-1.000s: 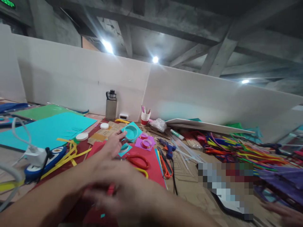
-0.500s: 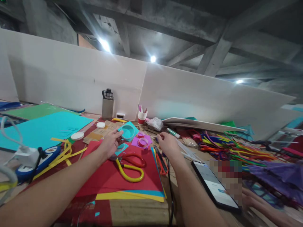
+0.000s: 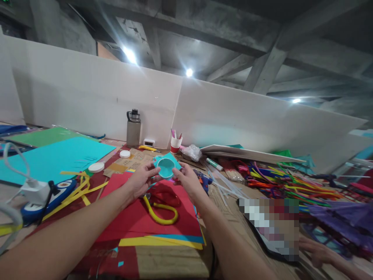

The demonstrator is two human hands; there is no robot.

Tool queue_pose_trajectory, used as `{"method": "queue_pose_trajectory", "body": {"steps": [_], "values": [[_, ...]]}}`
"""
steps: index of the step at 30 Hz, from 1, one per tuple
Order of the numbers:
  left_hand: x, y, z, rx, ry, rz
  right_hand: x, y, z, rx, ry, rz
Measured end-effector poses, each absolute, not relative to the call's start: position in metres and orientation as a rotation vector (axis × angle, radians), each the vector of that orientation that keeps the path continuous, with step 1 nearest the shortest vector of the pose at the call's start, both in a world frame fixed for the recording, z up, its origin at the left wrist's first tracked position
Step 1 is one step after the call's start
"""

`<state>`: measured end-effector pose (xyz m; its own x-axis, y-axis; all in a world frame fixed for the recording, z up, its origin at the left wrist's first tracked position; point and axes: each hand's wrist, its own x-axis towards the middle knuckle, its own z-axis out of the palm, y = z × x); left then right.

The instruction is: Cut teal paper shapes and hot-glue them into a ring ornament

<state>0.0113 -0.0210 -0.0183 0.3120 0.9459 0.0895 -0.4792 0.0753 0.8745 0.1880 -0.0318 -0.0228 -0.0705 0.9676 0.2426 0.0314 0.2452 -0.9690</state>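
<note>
Between my two hands is a light-blue paper ring [image 3: 166, 178] on a light-blue square of paper [image 3: 172, 156]. My left hand [image 3: 142, 181] is closed on its left side, fingers and thumb at the rim. My right hand [image 3: 187, 180] pinches the right side. Under them lies a stack of red paper [image 3: 125, 217]. On the stack rest scissors [image 3: 167, 222] with one yellow and one red handle loop, their blades hidden by my left hand. The purple paper with pink rings is almost wholly covered by the hands and the ring.
A dark blue glue gun [image 3: 206, 182] lies right of my right hand, beside clear sticks [image 3: 225, 184]. A bottle [image 3: 133, 132] and a paper cup [image 3: 176, 144] stand behind. Coloured pipe cleaners [image 3: 271, 179], a phone [image 3: 271, 233] and another person's hand [image 3: 320, 251] are at right.
My right hand has come left from beside the paper stack and taken hold of the ring's right side. My left hand has carried the ring slightly right and nearer.
</note>
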Motion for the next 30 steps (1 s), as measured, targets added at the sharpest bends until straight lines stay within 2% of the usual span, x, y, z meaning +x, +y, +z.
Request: {"method": "queue_pose_trajectory", "body": {"steps": [30], "values": [[0.006,-0.02,-0.004,0.972,0.624,1.061,0.188,-0.039,-0.014,-1.048,-1.506,1.043]]}}
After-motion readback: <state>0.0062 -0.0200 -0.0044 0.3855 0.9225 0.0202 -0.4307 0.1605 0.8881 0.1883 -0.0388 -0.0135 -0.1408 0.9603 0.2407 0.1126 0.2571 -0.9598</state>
